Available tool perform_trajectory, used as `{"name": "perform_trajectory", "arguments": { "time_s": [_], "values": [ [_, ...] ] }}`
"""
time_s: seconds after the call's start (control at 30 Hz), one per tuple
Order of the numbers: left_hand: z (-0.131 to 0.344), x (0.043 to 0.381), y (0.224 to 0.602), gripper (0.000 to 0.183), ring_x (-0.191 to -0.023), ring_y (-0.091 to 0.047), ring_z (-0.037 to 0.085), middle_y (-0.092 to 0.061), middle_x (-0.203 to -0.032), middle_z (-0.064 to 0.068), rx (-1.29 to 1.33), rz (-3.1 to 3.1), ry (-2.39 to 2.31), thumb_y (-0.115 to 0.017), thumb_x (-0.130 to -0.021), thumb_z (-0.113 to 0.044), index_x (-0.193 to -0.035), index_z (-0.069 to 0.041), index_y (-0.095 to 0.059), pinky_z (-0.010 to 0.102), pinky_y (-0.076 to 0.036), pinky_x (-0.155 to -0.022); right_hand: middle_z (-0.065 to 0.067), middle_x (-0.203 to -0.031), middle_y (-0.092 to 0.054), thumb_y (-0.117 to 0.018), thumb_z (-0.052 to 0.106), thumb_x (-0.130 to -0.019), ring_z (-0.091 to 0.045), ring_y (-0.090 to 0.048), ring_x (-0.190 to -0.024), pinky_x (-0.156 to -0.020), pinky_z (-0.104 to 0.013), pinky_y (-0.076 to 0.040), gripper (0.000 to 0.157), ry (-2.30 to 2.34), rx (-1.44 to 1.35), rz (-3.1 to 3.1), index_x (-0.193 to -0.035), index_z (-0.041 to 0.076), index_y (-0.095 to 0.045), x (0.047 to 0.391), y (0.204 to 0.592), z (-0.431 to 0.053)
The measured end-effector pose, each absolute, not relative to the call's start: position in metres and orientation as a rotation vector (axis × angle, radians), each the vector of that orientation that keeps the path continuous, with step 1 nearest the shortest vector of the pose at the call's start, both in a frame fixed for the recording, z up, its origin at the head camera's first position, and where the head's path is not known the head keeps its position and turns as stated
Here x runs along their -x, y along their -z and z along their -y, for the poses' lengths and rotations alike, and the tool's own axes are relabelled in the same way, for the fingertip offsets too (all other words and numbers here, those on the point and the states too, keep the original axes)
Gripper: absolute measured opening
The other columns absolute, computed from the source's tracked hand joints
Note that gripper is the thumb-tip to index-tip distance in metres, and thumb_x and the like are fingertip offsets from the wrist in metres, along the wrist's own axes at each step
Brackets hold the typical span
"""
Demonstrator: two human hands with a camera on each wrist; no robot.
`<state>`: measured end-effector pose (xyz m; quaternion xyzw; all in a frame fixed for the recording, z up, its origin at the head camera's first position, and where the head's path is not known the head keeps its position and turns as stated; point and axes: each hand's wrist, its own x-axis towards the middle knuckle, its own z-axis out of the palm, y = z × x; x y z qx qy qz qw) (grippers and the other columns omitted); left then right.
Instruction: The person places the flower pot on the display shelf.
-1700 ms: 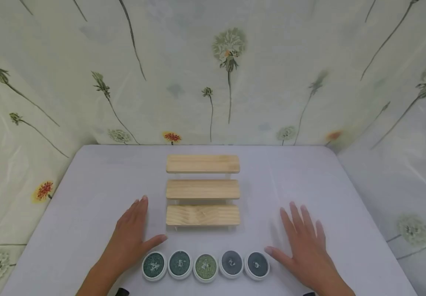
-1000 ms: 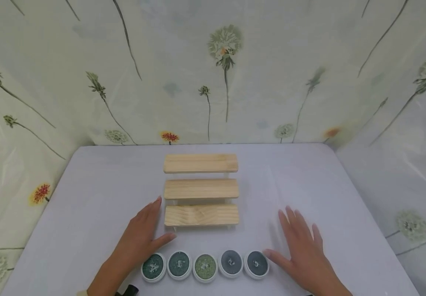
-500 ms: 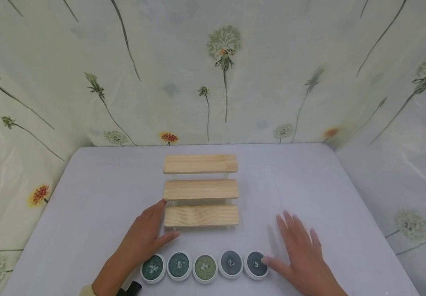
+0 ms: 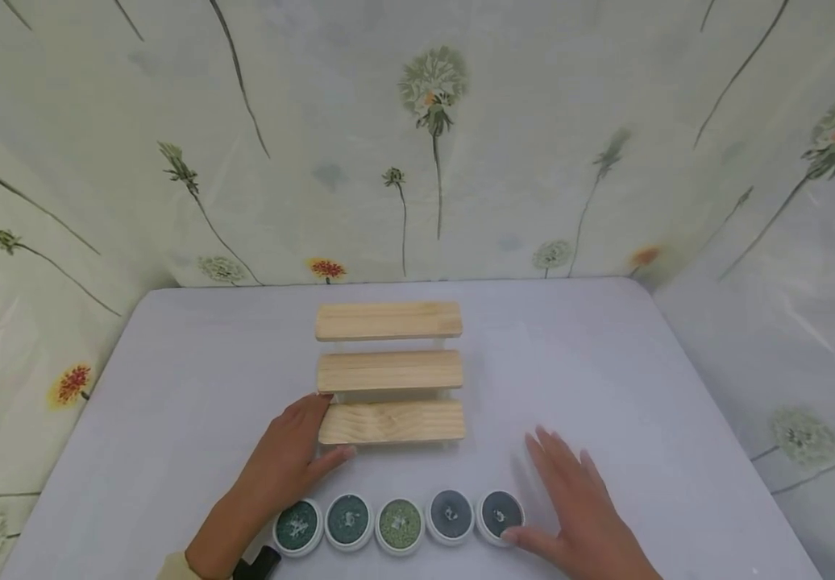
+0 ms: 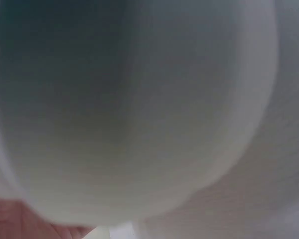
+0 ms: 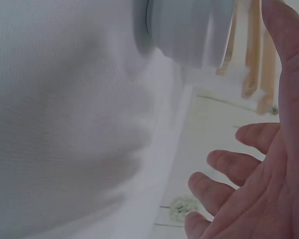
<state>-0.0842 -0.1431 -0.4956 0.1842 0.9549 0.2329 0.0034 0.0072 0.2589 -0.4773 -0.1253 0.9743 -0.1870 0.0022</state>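
A three-step stand with pale wooden boards stands mid-table. My left hand is at the left end of its lowest board, fingertips partly hidden behind the board and thumb along its front edge. In the left wrist view, a blurred round jar fills most of the frame. Several small round white jars with green and grey tops form a row in front of the stand. My right hand, fingers extended, has its thumb over the rim of the rightmost dark grey jar. The right wrist view shows that white jar from the side.
A white cloth covers the table. Behind and beside it hang curtains printed with dandelions. A black object shows at the left wrist, near the leftmost dark green jar.
My left hand has moved right, up to the end of the lowest board. My right hand has shifted left and nearer, bringing its thumb over the rightmost jar. The view has drifted slightly.
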Motion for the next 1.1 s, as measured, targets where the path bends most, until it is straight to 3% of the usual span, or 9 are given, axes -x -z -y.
{"name": "perform_trajectory", "arguments": {
  "time_s": [0.17, 0.33, 0.6, 0.73, 0.83, 1.1],
  "values": [
    [0.142, 0.086, 0.495, 0.083, -0.146, -0.042, 0.038, -0.051, -0.154, 0.019, -0.598, -3.012, -0.7, -0.07, -0.097, -0.054, -0.155, -0.001, -0.044, 0.059, -0.04, -0.114, -0.012, -0.168, -0.033, -0.069, 0.085, -0.073, -0.036, -0.029, -0.153, -0.125, -0.026, 0.006, 0.124, 0.583, 0.326, -3.011, -0.164, 0.011, -0.031, -0.011, 0.476, -0.254],
    [0.142, 0.087, 0.493, 0.08, -0.145, -0.043, 0.038, -0.052, -0.152, 0.019, -0.62, -3.02, -0.703, -0.072, -0.097, -0.051, -0.153, -0.001, -0.046, 0.059, -0.041, -0.113, -0.01, -0.169, -0.033, -0.077, 0.081, -0.07, -0.035, -0.03, -0.154, -0.117, -0.011, 0.01, 0.127, 0.605, 0.272, -2.983, -0.166, 0.015, -0.028, -0.015, 0.479, -0.253],
    [0.144, 0.09, 0.496, 0.076, -0.142, -0.047, 0.036, -0.058, -0.146, 0.015, -0.67, -3.06, -0.723, -0.077, -0.093, -0.05, -0.147, -0.002, -0.052, 0.056, -0.041, -0.113, -0.01, -0.166, -0.038, -0.08, 0.08, -0.067, -0.034, -0.039, -0.149, -0.115, -0.006, 0.005, 0.128, 0.617, 0.336, -3.024, -0.165, 0.012, -0.031, -0.018, 0.484, -0.252],
    [0.144, 0.092, 0.496, 0.075, -0.141, -0.049, 0.035, -0.061, -0.142, 0.014, -0.68, -3.079, -0.732, -0.081, -0.09, -0.048, -0.143, -0.002, -0.055, 0.055, -0.042, -0.113, -0.009, -0.167, -0.036, -0.079, 0.081, -0.066, -0.032, -0.038, -0.15, -0.123, -0.024, -0.02, 0.13, 0.626, 0.265, -2.962, -0.166, 0.015, -0.03, -0.019, 0.482, -0.25],
    [0.143, 0.093, 0.495, 0.075, -0.14, -0.051, 0.034, -0.062, -0.141, 0.014, -0.675, -3.085, -0.737, -0.083, -0.088, -0.047, -0.142, -0.002, -0.056, 0.055, -0.043, -0.112, -0.009, -0.166, -0.038, -0.077, 0.083, -0.066, -0.032, -0.04, -0.15, -0.117, -0.046, -0.037, 0.129, 0.622, 0.225, -2.916, -0.165, 0.015, -0.031, -0.019, 0.481, -0.248],
    [0.141, 0.09, 0.491, 0.073, -0.133, -0.056, 0.036, -0.063, -0.14, 0.016, -0.588, -3.045, -0.731, -0.083, -0.088, -0.044, -0.142, -0.001, -0.057, 0.052, -0.044, -0.111, -0.006, -0.158, -0.05, -0.076, 0.082, -0.067, -0.029, -0.048, -0.145, -0.116, -0.049, -0.041, 0.119, 0.652, 0.22, -2.867, -0.159, 0.013, -0.044, -0.019, 0.482, -0.243]
  ]
}}
